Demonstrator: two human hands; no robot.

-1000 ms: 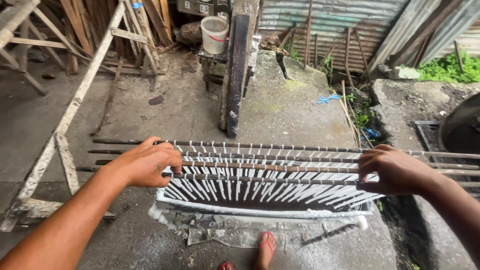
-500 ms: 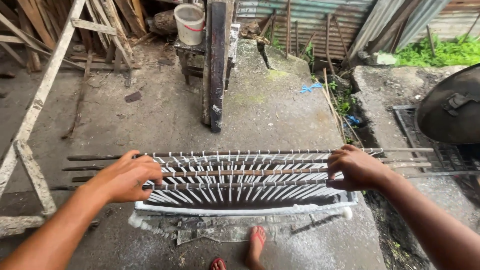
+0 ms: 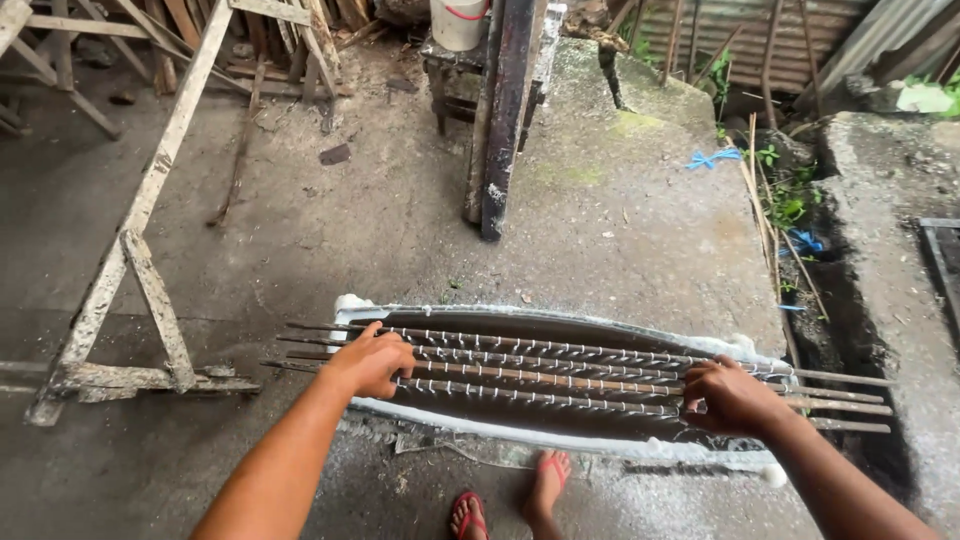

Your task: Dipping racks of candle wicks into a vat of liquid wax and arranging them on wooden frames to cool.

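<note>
Wooden rods (image 3: 560, 375) strung with white wicks sit lowered over the trough (image 3: 560, 435), our left hand (image 3: 368, 362) at nine o'clock and right hand (image 3: 730, 395) at three, fingers clamped around them.

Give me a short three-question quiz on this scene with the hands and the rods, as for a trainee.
1. True or false: both hands grip the bundle of long thin wooden rods strung with white wicks.
2. What lies directly beneath the rods? A) a blue bucket B) a long white-crusted trough C) a wooden ladder
3. Fill in: the white plastic bucket stands at the ___ edge of the picture.

Key:
1. True: the left hand and right hand each clasp the rods near opposite ends.
2. B
3. Top
</note>
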